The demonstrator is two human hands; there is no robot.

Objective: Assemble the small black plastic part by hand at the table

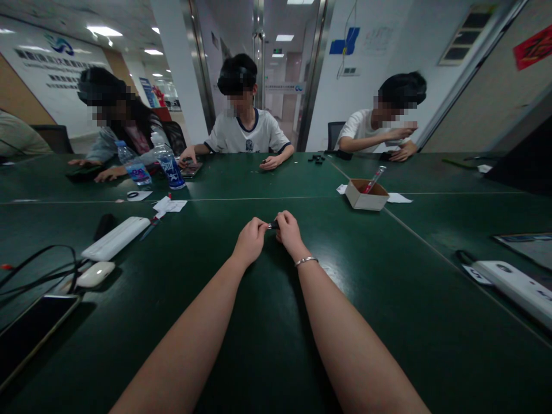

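Observation:
My left hand [251, 240] and my right hand [290, 231] meet above the green table [276, 322], both with fingers pinched. Between their fingertips is a small black piece with a shiny, light end [273, 225]. The fingers of my left hand pinch its shiny end, while those of my right hand close round the dark end. Too small and partly covered, its exact kind does not show. A silver bracelet [306, 261] circles my right wrist.
Ahead on the right stands an open box [366, 198] with a red-and-clear stick inside. Two bottles [170, 167], a white power strip [115, 238], cables and a phone [37, 328] lie leftward. Another white power strip [513, 287] is at right. Several people sit across the table.

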